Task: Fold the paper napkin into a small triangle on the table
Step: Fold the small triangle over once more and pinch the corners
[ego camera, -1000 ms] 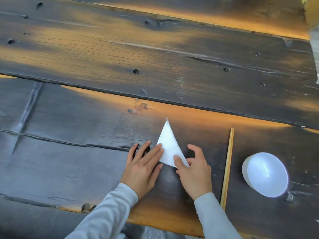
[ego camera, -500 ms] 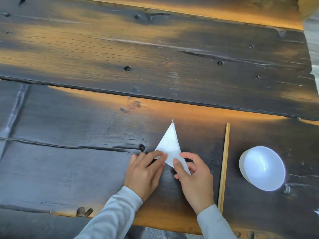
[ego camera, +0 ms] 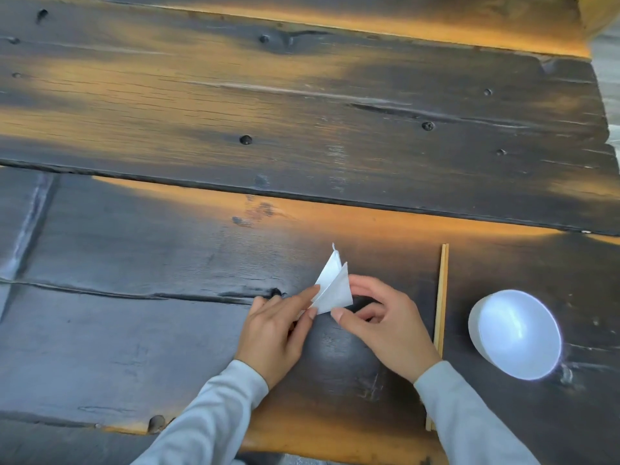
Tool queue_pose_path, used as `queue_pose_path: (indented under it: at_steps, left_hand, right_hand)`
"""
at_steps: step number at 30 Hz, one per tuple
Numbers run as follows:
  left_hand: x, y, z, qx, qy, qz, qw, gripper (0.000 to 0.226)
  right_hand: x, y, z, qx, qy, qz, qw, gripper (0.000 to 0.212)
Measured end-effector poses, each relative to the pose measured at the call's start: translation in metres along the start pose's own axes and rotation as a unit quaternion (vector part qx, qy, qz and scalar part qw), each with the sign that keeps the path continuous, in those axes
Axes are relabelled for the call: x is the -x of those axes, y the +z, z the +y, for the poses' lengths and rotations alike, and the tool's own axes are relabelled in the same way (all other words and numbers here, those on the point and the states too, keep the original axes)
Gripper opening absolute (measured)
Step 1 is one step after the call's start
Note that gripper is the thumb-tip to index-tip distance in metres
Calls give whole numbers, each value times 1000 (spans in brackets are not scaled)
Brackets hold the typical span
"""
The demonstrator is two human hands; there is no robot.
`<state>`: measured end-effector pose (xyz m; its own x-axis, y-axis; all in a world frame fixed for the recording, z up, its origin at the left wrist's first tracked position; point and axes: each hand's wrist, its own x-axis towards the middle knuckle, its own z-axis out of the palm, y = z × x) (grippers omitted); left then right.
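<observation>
**White napkin mid-fold on a dark plank table**

White paper, already a narrow triangle, lies on the table (ego camera: 167, 330) near its front edge, between the two hands. The napkin (ego camera: 330, 290) points away from the person; its right flap stands lifted off the wood, tilted toward the left half, so two thin points show at the far end. The left hand (ego camera: 278, 333) rests flat, fingers extended, fingertips pinning the napkin's left edge. The right hand (ego camera: 382, 323) pinches the raised flap's near corner between thumb and forefinger, the other fingers curled loosely behind. The step in hand appears to be a further halving fold. The next move likely calls for carrying the flap over until edges meet, then pressing the crease flat. Chopsticks (ego camera: 441, 313) lie just right of the right hand, a bowl (ego camera: 515, 333) beyond them.
</observation>
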<state>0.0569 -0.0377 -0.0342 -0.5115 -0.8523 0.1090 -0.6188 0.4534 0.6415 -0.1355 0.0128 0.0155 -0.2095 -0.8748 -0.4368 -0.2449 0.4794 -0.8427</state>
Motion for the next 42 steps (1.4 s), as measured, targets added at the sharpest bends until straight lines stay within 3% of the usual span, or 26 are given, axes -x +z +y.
queue_pose_path:
  at_steps: [8, 19, 29, 42]
  left_hand:
    - [-10, -10, 3, 84, -90, -94, 988, 41]
    - [-24, -9, 5, 93, -129, -105, 982, 29]
    - [-20, -5, 16, 100, -136, -104, 980, 25]
    - [-13, -6, 16, 100, -169, -85, 977, 21]
  right_hand:
    - [-29, -7, -4, -7, 38, -21, 999, 8]
    - [-32, -13, 3, 62, 91, -28, 994, 21]
    - [-23, -25, 9, 69, 92, -40, 993, 13]
    - [-33, -19, 13, 72, 78, 18, 994, 18]
